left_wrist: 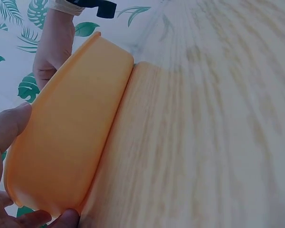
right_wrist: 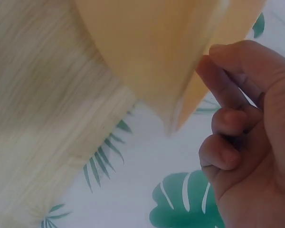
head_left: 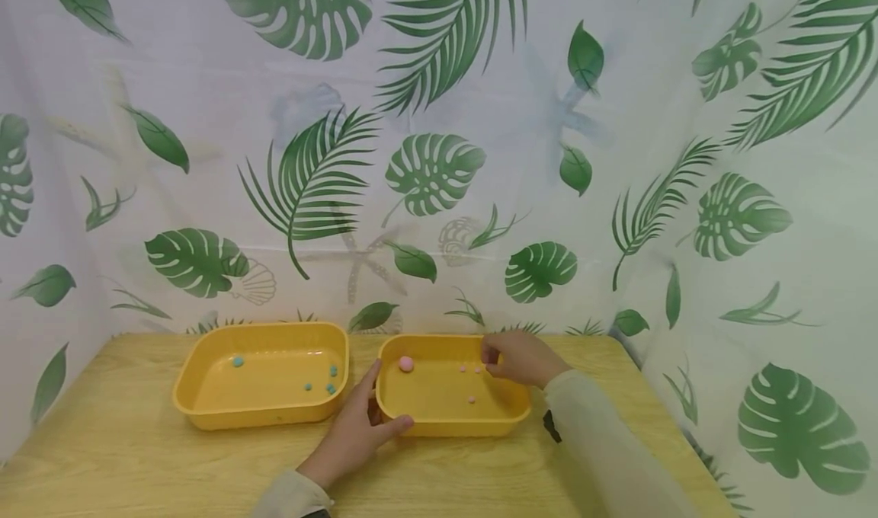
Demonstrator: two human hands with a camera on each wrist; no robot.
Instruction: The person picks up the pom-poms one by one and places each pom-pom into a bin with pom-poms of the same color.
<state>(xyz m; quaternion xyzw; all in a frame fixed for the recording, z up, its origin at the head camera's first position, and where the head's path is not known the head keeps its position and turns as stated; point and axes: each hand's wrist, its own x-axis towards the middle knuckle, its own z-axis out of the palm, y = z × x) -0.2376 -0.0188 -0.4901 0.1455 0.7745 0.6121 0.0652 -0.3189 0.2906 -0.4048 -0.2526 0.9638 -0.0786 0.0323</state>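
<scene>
My left hand (head_left: pixel 357 426) grips the near left corner of the right yellow tray (head_left: pixel 453 428), thumb on the front and fingers along the left end. In the left wrist view the left thumb (left_wrist: pixel 9 126) lies on the tray's rim, with fingertips at its base. My right hand (head_left: pixel 517 356) is over the right end of this tray. In the right wrist view its thumb and index fingertips (right_wrist: pixel 204 61) meet and the other fingers curl; nothing shows between them. Inside the tray are a larger pink ball (head_left: pixel 406 364) and small pink balls (head_left: pixel 472 400).
A second yellow tray (head_left: pixel 226 419) stands to the left, holding a larger blue-green ball (head_left: pixel 238 361) and several small blue-green balls (head_left: pixel 331 388). Both trays rest on a wood-grain table (head_left: pixel 466 476). A leaf-patterned cloth (head_left: pixel 439 274) hangs behind and at the sides.
</scene>
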